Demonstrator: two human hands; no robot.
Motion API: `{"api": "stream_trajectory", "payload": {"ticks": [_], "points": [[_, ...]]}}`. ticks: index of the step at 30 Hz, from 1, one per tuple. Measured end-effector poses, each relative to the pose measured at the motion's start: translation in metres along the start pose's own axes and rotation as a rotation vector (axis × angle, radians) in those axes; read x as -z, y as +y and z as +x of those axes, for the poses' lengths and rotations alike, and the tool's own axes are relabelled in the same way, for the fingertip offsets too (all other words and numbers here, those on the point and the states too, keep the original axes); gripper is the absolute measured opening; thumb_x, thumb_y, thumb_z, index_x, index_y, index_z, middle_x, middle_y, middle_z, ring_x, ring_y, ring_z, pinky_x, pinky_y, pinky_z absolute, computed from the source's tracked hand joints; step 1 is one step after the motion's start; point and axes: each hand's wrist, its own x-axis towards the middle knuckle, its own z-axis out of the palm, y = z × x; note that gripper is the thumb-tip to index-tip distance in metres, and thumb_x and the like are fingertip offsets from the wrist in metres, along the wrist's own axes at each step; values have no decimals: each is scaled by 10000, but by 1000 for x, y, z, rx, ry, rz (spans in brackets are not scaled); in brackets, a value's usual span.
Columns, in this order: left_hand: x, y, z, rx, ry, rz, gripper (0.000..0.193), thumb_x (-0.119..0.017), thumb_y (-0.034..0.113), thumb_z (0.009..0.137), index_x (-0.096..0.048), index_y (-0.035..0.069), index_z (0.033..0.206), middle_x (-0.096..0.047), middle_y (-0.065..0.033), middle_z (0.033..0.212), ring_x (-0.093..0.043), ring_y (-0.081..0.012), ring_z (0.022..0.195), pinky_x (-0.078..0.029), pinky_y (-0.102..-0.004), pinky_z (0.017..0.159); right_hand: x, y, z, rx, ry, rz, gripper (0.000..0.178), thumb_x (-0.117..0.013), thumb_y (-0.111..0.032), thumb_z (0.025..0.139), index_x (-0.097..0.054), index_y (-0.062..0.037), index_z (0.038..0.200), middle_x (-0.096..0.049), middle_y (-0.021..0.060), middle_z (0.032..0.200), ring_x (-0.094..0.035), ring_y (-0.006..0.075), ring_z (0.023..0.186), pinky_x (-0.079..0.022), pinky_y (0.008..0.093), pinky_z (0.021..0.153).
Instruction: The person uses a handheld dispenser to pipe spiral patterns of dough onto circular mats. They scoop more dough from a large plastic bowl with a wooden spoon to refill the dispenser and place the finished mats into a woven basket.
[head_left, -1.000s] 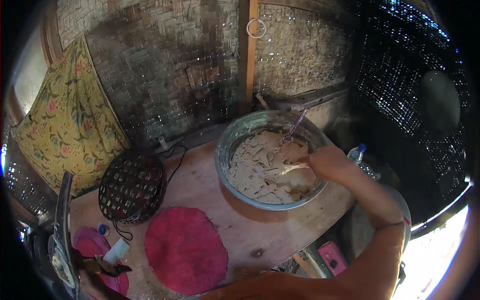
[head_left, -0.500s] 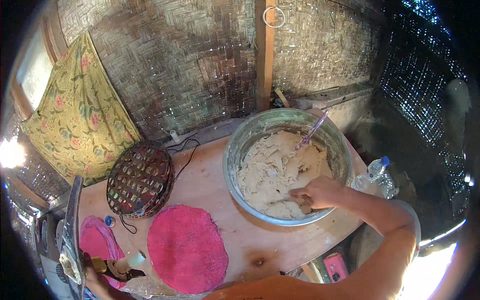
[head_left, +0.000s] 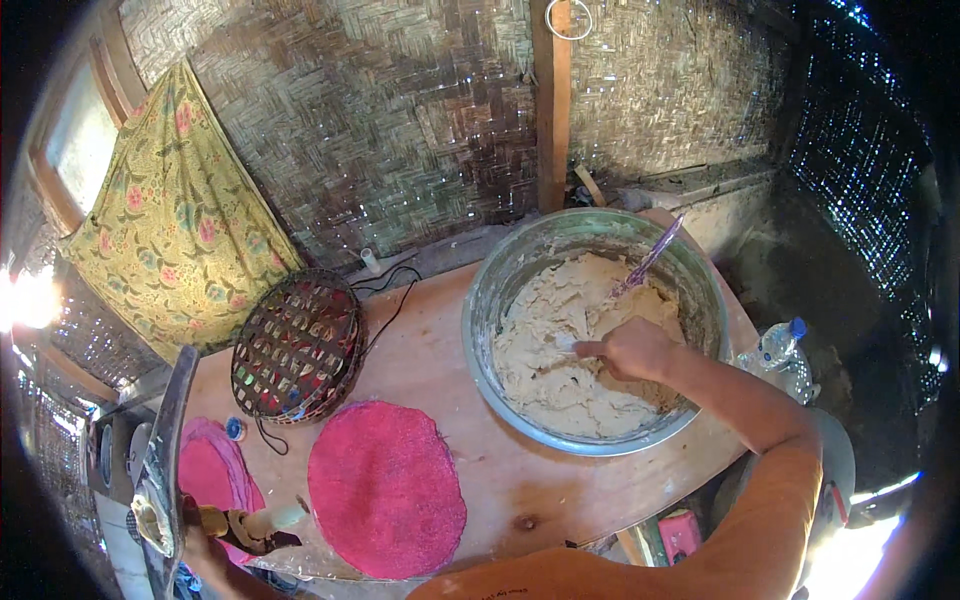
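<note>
Dough: lying in wide basin, spreading beneath and left of right grip; pointing one digit, curling others, cannot tell whether pinching any.

left hand: partly hidden by curved object | purple stick: lower end hidden

I read the mixture as pale beige, the basin as grey-green and the handle as purple. Remotely, I log a pink mat, a yellow floral-print cloth and a dark lattice-patterned basket.
</note>
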Motion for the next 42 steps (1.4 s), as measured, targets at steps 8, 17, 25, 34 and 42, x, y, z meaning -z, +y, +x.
{"api": "stream_trajectory", "payload": {"ticks": [8, 17, 25, 34, 42], "points": [[-45, 49, -14, 51, -174, 192, 250, -625, 193, 820, -606, -4, 973, -620, -78, 839, -589, -181, 733, -484, -325, 653, 13, -15, -59, -83, -2, 302, 320, -532, -221, 844, -623, -304, 1140, -649, 137, 772, -625, 332, 666, -501, 438, 623], [-168, 63, -3, -381, -921, 226, 351, -573, 355, 830, -621, 26, 943, -608, -116, 845, -605, -201, 806, -498, -334, 737, 123, -25, -107, -179, -16, 289, 295, -566, -219, 849, -640, -296, 1125, -657, 118, 899, -634, 284, 747, -499, 383, 690], [-196, 75, -25, -291, -1000, -401, 331, -703, 264, 675, -572, 52, 892, -586, -83, 806, -553, -184, 744, -448, -316, 674, 181, -90, -90, 26, 250, 983, 250, -596, -173, 898, -645, -23, 1092, -658, 3, 872, -536, 52, 693, -458, 220, 590], [-178, 60, -4, -408, -604, -206, 419, -770, 187, 661, -602, 80, 1030, -640, -75, 971, -633, -208, 880, -502, -334, 780, 129, -195, -49, 214, 467, 835, 224, -523, -164, 920, -592, -86, 1118, -602, 48, 747, -573, 149, 637, -455, 301, 569], [-128, 70, 13, -688, -541, 268, 331, -644, 325, 681, -547, 84, 886, -560, -112, 803, -590, -340, 755, -471, -417, 618, 242, -267, -59, 354, 672, -420, 284, -546, -173, 790, -628, -157, 1062, -569, 49, 677, -599, 224, 612, -433, 367, 501]]}}
